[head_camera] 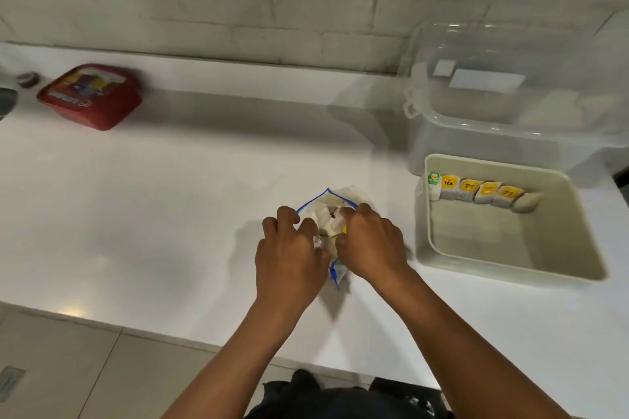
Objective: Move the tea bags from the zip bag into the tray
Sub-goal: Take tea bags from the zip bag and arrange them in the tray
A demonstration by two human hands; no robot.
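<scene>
- Holding the zip bag open: its mouth is pinched by left hand and right hand.
- Six tea bags are lined up inside the tray, right of the bag.
- More remain bagged.

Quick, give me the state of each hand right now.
Left hand: fingers curled on the rim of the clear blue-edged zip bag.
Right hand: fingers inside the bag's mouth, grip on a tea bag cannot be told.
</scene>
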